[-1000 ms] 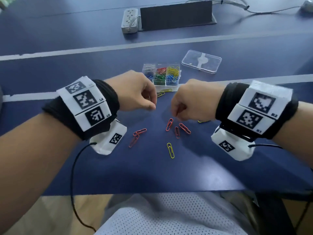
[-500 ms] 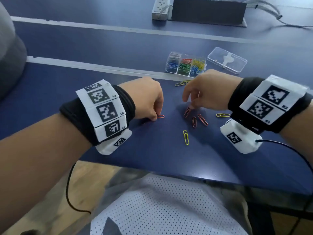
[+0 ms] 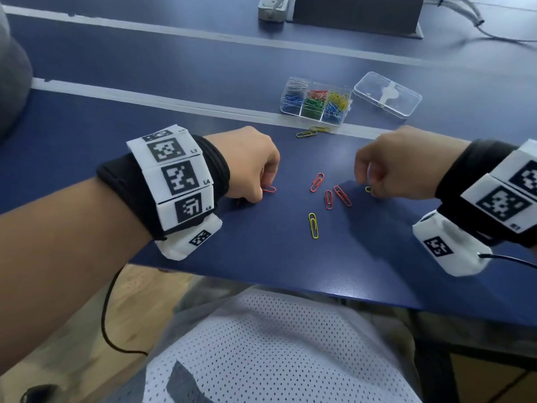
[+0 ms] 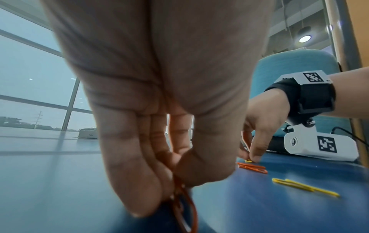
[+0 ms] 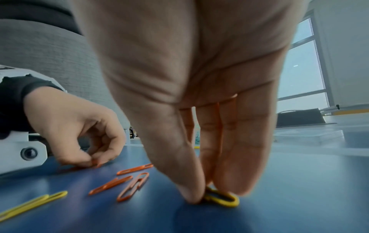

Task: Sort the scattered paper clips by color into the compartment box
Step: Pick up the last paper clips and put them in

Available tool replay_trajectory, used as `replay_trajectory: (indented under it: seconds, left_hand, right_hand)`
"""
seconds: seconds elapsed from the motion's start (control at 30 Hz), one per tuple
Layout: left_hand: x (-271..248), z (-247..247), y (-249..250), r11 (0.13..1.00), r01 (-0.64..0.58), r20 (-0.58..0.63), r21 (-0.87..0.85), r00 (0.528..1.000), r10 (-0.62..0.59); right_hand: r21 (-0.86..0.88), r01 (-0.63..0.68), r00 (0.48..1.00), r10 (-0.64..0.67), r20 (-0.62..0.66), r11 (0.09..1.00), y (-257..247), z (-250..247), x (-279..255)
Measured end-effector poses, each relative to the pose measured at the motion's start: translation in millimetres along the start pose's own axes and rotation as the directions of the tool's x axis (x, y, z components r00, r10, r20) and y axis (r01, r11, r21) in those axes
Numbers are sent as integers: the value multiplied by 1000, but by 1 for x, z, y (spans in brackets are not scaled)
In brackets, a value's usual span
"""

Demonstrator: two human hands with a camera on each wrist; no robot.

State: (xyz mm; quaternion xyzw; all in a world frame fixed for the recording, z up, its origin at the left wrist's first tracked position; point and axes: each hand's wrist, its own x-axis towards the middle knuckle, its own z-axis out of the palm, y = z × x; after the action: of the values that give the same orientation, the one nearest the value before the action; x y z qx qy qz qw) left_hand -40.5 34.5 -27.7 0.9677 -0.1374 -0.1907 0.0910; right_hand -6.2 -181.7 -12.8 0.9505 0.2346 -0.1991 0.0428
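My left hand (image 3: 263, 194) is down on the blue table (image 3: 261, 257) and pinches a red paper clip (image 3: 269, 189) between thumb and fingers; the left wrist view shows that red clip (image 4: 184, 205) under the fingertips. My right hand (image 3: 370, 194) pinches a yellow paper clip (image 5: 221, 197) flat on the table, and only its end (image 3: 368, 189) shows from above. Three red clips (image 3: 328, 199) and one yellow clip (image 3: 313, 226) lie loose between the hands. The clear compartment box (image 3: 315, 114) stands beyond, with clips sorted by colour.
Two yellow clips (image 3: 306, 134) lie just in front of the box. Its clear lid (image 3: 388, 94) sits to the right of it. A power strip (image 3: 271, 8) and a dark block (image 3: 357, 13) stand at the far edge. The table's near edge runs close below my wrists.
My right hand has moved right, off the red clips and onto the yellow clip. My left hand has dropped to the table and stays on the red clip.
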Motion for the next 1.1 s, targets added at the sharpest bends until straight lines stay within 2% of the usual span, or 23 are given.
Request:
replay_trajectory:
  seconds: [0.2, 0.27, 0.33, 0.4, 0.43, 0.5, 0.53, 0.63, 0.7, 0.73, 0.8, 0.87, 0.9, 0.93, 1.0, 1.03, 1.1]
  left_hand:
    - [0, -5, -3, 994, 24, 9, -104, 1000, -23]
    - [1, -6, -6, 976, 49, 13, -210, 999, -48]
    - [3, -7, -9, 914, 78, 40, -398, 997, -68]
    - [4, -8, -11, 756, 108, 80, -645, 994, -74]
    - [5, -9, -11, 630, 127, 98, -766, 992, -80]
    - [7, -12, -12, 387, 174, 152, -906, 985, -87]
    - [8, -13, -13, 299, 204, 189, -932, 979, -78]
    - [10, -14, -14, 109, 284, 285, -953, 959, -5]
    - [11, -16, -12, 57, 312, 314, -948, 948, 40]
    - [12, -17, -11, 60, 313, 316, -948, 948, 46]
    - [17, -15, -11, 113, 297, 300, -948, 954, 4]
    - [22, -13, -10, 239, 253, 245, -938, 968, -62]
    - [23, -12, -10, 342, 214, 198, -915, 977, -81]
    - [23, -10, -11, 484, 164, 147, -860, 986, -74]
    - [18, -7, -9, 789, 56, 93, -612, 996, 2]
    - [14, -6, -6, 885, -3, 85, -466, 995, 48]
    - [8, -3, 3, 964, -111, 74, -241, 988, 133]
  right_hand:
    - [-41, 20, 999, -21, -30, 999, -4, 9, -3]
    - [15, 19, 998, -18, -55, 1000, -4, 8, -3]
    - [87, 53, 997, -48, -66, 995, -5, 5, -3]
    - [171, 107, 993, -96, -69, 980, -9, 1, -4]
    - [210, 138, 990, -127, -69, 968, -13, 0, -4]
    - [275, 215, 976, -203, -73, 937, -20, -1, -5]
    - [292, 271, 963, -258, -81, 917, -24, 0, -6]
    - [215, 485, 874, -479, -79, 848, -37, 3, -8]
    - [135, 583, 810, -586, -18, 801, -44, 10, -6]
    - [100, 609, 790, -613, 8, 787, -47, 13, -5]
    - [42, 615, 787, -617, 37, 787, -50, 17, -3]
    - [16, 597, 800, -597, 48, 802, -48, 17, -3]
    - [13, 589, 807, -588, 53, 808, -47, 17, -3]
    - [15, 577, 815, -577, 56, 817, -46, 17, -4]
    - [22, 560, 827, -560, 46, 828, -44, 18, -6]
    - [23, 554, 832, -554, 39, 833, -43, 18, -7]
    - [17, 535, 844, -535, 38, 845, -42, 18, -8]
